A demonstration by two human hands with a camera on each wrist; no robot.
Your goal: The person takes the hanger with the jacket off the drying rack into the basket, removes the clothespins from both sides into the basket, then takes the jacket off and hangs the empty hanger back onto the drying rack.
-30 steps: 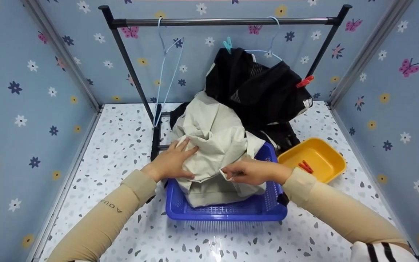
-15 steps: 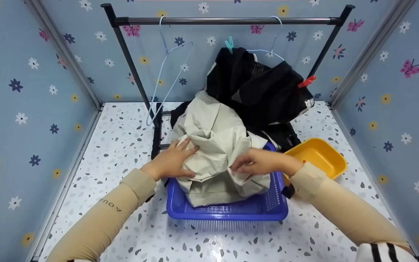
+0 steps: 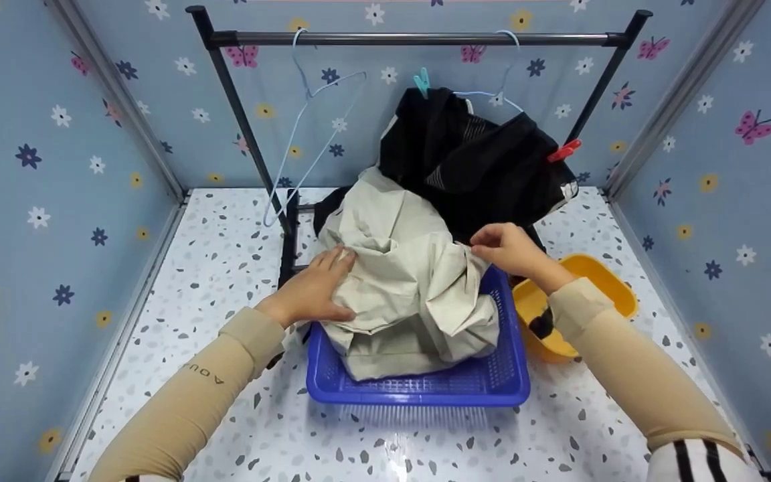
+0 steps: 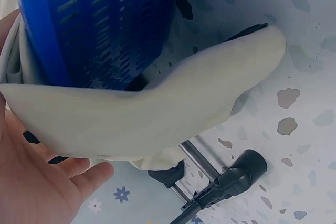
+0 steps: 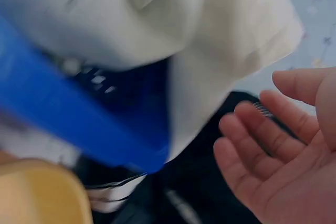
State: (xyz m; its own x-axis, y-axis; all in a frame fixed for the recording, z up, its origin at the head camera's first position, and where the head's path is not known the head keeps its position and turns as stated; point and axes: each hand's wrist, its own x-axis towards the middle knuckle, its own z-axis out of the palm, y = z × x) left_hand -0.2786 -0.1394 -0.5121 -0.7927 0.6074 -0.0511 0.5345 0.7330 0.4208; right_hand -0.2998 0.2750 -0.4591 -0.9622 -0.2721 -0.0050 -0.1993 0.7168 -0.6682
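A pale beige cloth garment [image 3: 392, 268] lies bunched in a blue plastic basket [image 3: 419, 399] and drapes over its far end; its exact kind is hidden by the folds. My left hand [image 3: 312, 291] rests on its left side with fingers spread. In the left wrist view, a hanging flap of the garment [image 4: 115, 121] passes beside my left hand [image 4: 37, 182]. Just off the garment's right edge is my right hand [image 3: 509, 251]. The right wrist view shows my right hand [image 5: 278, 156] with loosely bent fingers and nothing in them.
Black clothing [image 3: 479, 161] hangs from the dark metal rack [image 3: 412, 39], with a teal clothespin [image 3: 421, 82] and a red clothespin [image 3: 564, 150] on it. A bare blue hanger [image 3: 305, 97] hangs at left. Under my right forearm stands a yellow tub [image 3: 616, 284].
My right hand has let go of the garment's front fold and moved up and right. A fold now lies over the garment's right side. My left hand has stayed nearly still. The bare hanger has turned.
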